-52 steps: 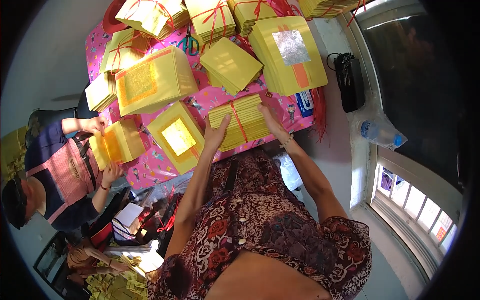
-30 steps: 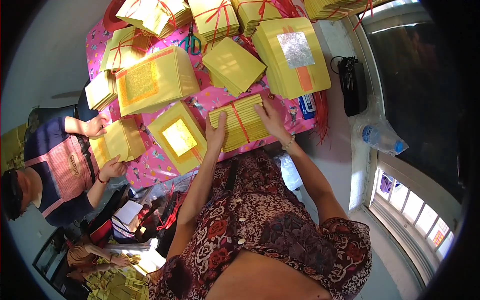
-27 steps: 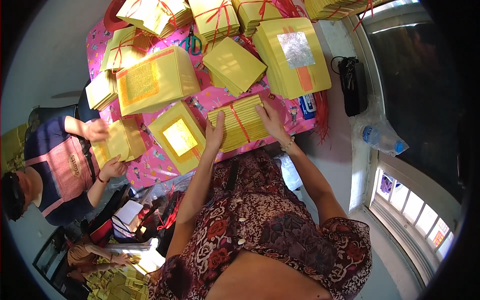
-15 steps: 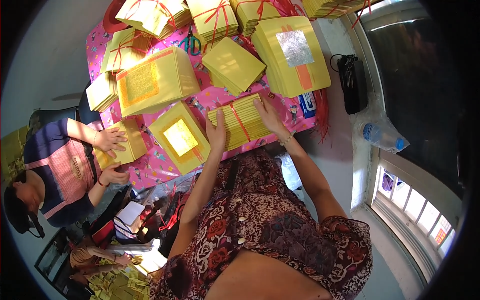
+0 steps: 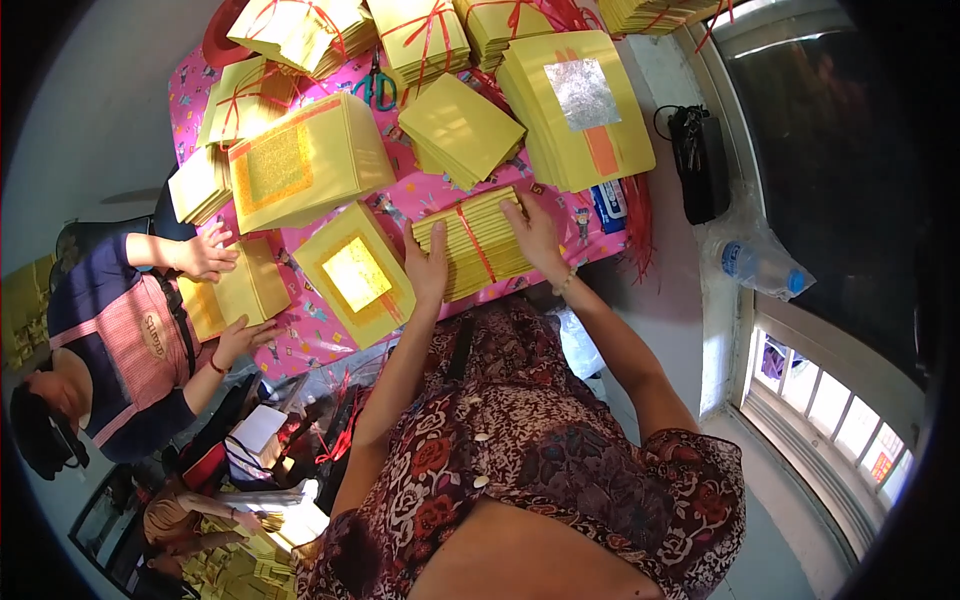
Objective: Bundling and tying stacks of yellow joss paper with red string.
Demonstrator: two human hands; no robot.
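A bundle of folded yellow paper (image 5: 462, 256), with a red string tied across its middle, lies on the pink table near its front edge. Its left end is held by my left hand (image 5: 427, 265), the thumb resting on top. My right hand (image 5: 538, 235) grips the right end, fingers bent over the far corner. Close to my left hand lies a stack of yellow paper with a gold square (image 5: 357, 275). Beyond the bundle sits a loose stack of plain yellow sheets (image 5: 462, 130).
Tall yellow paper stacks (image 5: 312, 160), one with a silver square (image 5: 583, 95), stand farther back. Teal-handled scissors (image 5: 378, 90) lie between stacks. Red strings (image 5: 638, 225) hang off the right edge. At left, a co-worker's hands (image 5: 207, 253) work on yellow paper (image 5: 255, 285).
The co-worker's upper hand has lifted off the paper toward the far left, and their lower hand has moved onto it. My hands keep hold of the bundle, nearly still.
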